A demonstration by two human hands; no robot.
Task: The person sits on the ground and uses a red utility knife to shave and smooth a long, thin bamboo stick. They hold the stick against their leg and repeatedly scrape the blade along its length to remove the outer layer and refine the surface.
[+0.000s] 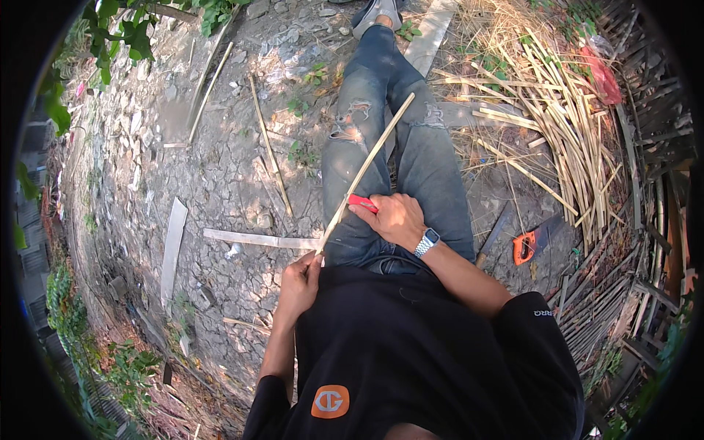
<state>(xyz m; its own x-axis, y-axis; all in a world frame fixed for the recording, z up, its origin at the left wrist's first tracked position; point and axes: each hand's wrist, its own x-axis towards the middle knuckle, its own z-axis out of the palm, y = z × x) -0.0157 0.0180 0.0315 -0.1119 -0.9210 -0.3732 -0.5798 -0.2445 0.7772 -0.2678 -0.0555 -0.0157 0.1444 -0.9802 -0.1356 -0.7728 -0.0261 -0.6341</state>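
Observation:
A long, pale bamboo strip [378, 150] slants over my thighs, its far end up between the knees. At its near end, beside my left hip, my left hand [297, 284] is closed with the strip pinched between thumb and fingers. My right hand [400, 220], a watch on its wrist, lies over my lap, wrapped round a red-handled knife [363, 202]. The knife's front touches the strip below its middle; its blade is too small to make out. My legs in torn jeans [433, 176] stretch out ahead on the ground.
To the right lies a large heap of bamboo strips [568, 125]. Nearer are an orange-handled saw [523, 248] and a long-bladed tool [495, 233]. Flat wood pieces [174, 242] and loose strips [270, 139] lie on the cracked soil at left. Leaves [121, 37] hang at upper left.

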